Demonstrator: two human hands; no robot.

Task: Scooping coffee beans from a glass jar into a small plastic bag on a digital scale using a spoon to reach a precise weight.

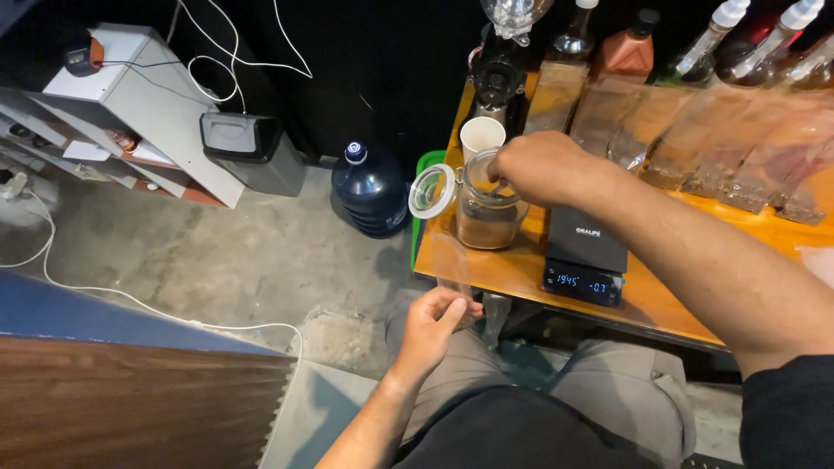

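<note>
My right hand (539,165) reaches into the mouth of a glass jar (486,213) that is part full of brown grounds or beans; its fingertips are hidden inside. The jar's hinged lid (432,191) hangs open to the left. Below the table edge, my left hand (434,321) holds a clear plastic cup (452,269) by its base. A black digital scale (586,256) with a lit display sits right of the jar on the orange wooden table (521,269). A white paper cup (481,136) stands behind the jar.
A black grinder (499,78), several bottles (721,35) and clear bags of beans (721,148) line the table's back. On the concrete floor stand a dark blue water jug (369,187), a grey bin (243,143), a white shelf (130,104) and white cables (130,300).
</note>
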